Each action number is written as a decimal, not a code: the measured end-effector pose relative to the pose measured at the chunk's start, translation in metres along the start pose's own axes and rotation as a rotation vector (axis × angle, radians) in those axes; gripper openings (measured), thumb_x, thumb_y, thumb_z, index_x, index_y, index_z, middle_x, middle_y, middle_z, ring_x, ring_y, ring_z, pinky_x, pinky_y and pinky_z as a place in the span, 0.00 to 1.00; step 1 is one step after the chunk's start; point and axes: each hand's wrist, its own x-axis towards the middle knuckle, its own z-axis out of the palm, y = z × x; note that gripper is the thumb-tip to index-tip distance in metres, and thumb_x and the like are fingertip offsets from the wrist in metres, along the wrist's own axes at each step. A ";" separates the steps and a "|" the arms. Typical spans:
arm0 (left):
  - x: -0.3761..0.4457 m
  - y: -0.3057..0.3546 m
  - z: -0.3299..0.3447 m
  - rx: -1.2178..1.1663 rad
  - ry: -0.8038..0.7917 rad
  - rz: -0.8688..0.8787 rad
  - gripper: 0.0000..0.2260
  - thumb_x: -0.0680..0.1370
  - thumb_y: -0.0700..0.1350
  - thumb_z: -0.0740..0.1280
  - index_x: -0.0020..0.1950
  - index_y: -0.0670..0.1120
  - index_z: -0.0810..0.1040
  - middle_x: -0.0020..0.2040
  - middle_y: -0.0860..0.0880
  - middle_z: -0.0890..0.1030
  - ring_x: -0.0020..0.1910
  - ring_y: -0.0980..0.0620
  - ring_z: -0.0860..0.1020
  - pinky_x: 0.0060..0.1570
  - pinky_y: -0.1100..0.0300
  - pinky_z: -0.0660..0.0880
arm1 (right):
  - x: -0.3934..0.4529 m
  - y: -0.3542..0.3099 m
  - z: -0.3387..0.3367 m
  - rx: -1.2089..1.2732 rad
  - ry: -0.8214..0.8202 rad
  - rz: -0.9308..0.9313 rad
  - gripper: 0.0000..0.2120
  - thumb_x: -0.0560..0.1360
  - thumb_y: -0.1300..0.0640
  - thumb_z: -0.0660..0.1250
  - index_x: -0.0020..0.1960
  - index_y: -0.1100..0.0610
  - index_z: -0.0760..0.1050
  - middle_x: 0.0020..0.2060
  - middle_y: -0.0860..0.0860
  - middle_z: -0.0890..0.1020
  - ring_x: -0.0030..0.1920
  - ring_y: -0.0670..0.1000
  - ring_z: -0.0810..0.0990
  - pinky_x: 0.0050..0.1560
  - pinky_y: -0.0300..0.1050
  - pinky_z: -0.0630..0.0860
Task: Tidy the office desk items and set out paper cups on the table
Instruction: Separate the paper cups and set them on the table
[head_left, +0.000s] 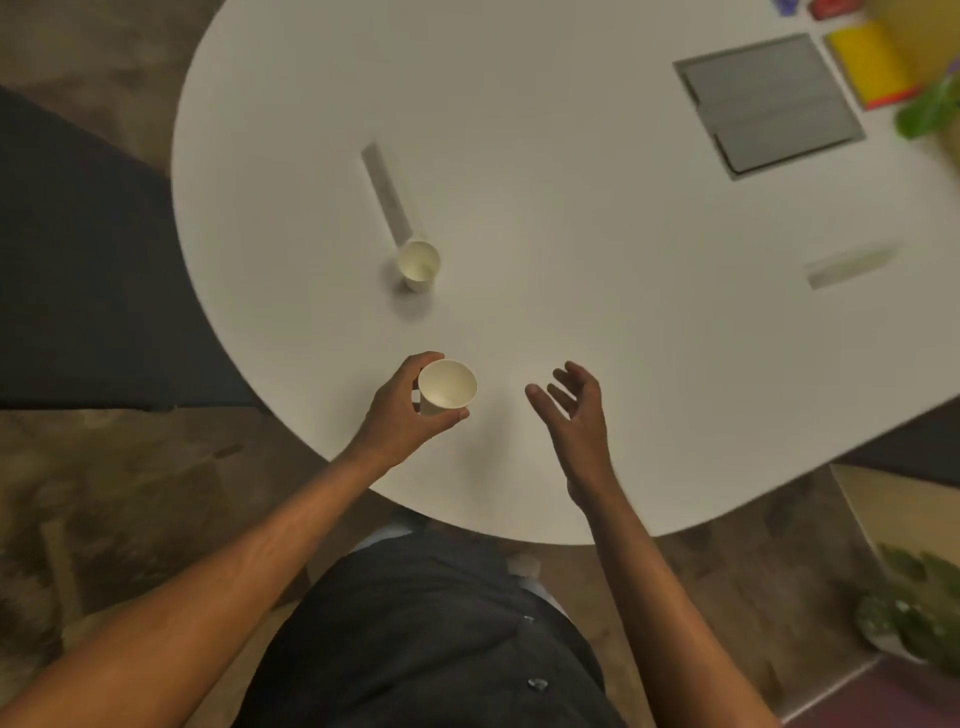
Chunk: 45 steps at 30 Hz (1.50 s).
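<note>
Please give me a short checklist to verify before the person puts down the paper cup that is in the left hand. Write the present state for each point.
1. Left hand holds the paper cup firmly, fingers wrapped around its wall: ok.
2. Held cup is upright, mouth facing up: ok.
3. Held cup is empty inside: ok, nothing is visible in it.
4. Bare space on the white table beside the held cup for setting it down: ok.
5. Right hand is open, holds nothing and does not block that space: ok.
6. Other cup already stands upright and apart from the held one: ok.
</note>
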 end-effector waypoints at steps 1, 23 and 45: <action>-0.004 0.007 0.016 0.014 -0.037 0.020 0.33 0.68 0.53 0.81 0.69 0.59 0.70 0.62 0.66 0.73 0.61 0.58 0.74 0.56 0.59 0.78 | -0.014 0.002 -0.014 0.011 -0.007 0.002 0.39 0.67 0.34 0.75 0.73 0.42 0.65 0.69 0.39 0.74 0.67 0.39 0.75 0.55 0.35 0.74; -0.129 0.113 0.355 0.204 -0.519 0.339 0.33 0.68 0.59 0.76 0.70 0.65 0.67 0.66 0.66 0.73 0.64 0.65 0.74 0.59 0.66 0.76 | -0.172 0.115 -0.287 0.170 0.262 -0.027 0.33 0.69 0.46 0.79 0.70 0.41 0.69 0.61 0.33 0.74 0.60 0.39 0.77 0.49 0.25 0.76; 0.037 0.234 0.530 0.071 -0.409 0.286 0.31 0.69 0.54 0.78 0.67 0.66 0.67 0.61 0.74 0.73 0.62 0.69 0.74 0.53 0.76 0.74 | 0.032 0.056 -0.491 -0.038 0.164 -0.065 0.36 0.70 0.45 0.79 0.72 0.43 0.66 0.63 0.38 0.73 0.61 0.41 0.75 0.58 0.32 0.75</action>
